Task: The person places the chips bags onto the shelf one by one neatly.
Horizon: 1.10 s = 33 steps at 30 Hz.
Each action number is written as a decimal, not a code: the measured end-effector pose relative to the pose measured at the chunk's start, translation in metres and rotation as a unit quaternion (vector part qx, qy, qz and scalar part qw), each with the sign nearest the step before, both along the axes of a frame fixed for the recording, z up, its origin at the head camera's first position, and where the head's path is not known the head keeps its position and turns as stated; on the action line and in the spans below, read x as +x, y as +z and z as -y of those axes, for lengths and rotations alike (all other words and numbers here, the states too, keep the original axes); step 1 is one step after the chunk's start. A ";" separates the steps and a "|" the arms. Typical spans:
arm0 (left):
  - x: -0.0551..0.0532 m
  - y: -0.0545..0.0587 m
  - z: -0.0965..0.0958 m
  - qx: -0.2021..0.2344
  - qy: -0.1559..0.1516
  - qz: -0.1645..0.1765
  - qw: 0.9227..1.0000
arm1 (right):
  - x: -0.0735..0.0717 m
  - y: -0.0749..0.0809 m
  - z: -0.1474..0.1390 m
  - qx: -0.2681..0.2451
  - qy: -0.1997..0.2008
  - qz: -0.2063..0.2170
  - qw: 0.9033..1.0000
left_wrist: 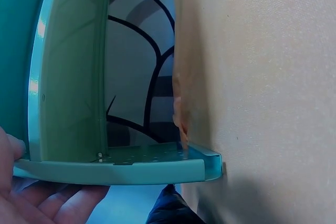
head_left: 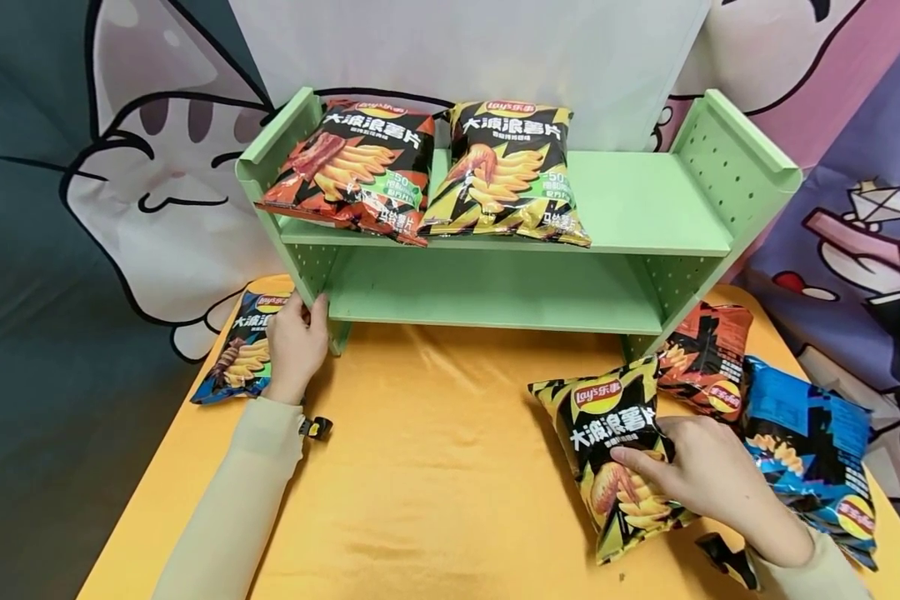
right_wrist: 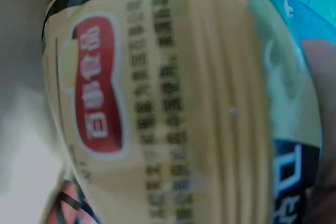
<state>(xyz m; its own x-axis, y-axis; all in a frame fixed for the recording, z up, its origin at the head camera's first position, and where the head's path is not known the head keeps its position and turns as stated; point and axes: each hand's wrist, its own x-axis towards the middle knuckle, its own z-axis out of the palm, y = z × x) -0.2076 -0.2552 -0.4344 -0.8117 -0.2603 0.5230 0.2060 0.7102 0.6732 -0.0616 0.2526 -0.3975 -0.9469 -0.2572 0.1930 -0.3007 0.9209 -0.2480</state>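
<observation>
Step in hand, as judged: handling the yellow-and-black chip bag, gripped in the right hand above the orange table, front right of the green rack. Left hand pinches the rack's left side. Next move likely calls for a gentle hold, rack steadied. Top shelf holds a red bag and second yellow bag.

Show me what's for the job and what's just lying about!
For the job, I think:
chip bag in the right hand
green rack the left hand holds
top red bag, top yellow bag

Just lying about, probably:
left blue bag
right red bag
right blue bag
</observation>
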 end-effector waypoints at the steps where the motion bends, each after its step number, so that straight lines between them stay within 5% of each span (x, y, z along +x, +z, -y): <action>1: 0.000 0.000 0.000 0.000 0.001 0.001 1.000 | 0.001 0.002 0.000 -0.001 0.003 -0.009 1.000; 17: 0.000 -0.002 0.001 -0.010 -0.002 -0.015 1.000 | -0.001 0.047 -0.012 -0.095 0.038 -0.132 0.986; 26: 0.002 -0.001 0.001 -0.007 0.004 -0.012 1.000 | -0.008 0.091 -0.022 -0.155 0.070 -0.194 0.966; 33: 0.001 -0.003 0.000 -0.011 0.008 -0.012 1.000 | -0.014 0.118 -0.028 -0.170 0.050 -0.236 0.956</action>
<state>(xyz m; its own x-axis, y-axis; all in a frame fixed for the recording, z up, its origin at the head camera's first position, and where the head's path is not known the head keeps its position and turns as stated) -0.2069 -0.2554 -0.4372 -0.7944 -0.2613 0.5483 0.2104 0.7284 0.6520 -0.0754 0.2804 -0.2799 -0.7082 -0.1891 0.6802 -0.5352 0.7721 -0.3426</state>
